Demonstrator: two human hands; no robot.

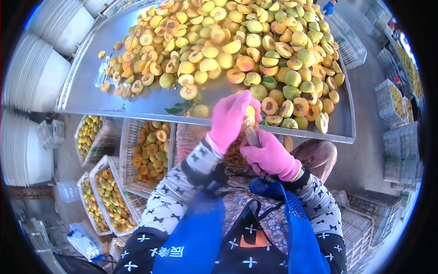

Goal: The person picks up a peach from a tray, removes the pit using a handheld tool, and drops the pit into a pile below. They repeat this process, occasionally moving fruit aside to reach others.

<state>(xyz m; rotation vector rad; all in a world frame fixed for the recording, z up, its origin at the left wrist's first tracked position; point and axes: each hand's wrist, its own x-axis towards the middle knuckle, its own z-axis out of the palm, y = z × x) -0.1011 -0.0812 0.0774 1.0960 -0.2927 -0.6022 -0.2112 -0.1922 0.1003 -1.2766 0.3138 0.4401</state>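
My left hand [229, 118], in a pink glove, is closed around a yellow peach piece [249, 112] at the near edge of the metal table [137, 112]. Just below it, my right hand [272, 156], also gloved in pink, grips the greyish handle of a short pitting tool [252, 137]. The tool points up at the fruit, its tip partly hidden by the fruit and fingers. Beyond my hands spreads a large heap of halved yellow-green peaches [210, 52], many with brown pits or hollows showing. Green leaves [173, 110] lie near the edge.
Below the table at left stand crates of peach halves, including a near crate [130, 176] and a white one [98, 182]. A clear bottle [101, 72] lies on the table. White stacked tubs [34, 73] line the left; more crates [397, 150] stand right. Another person's blue-gloved hand [328, 7] shows at top.
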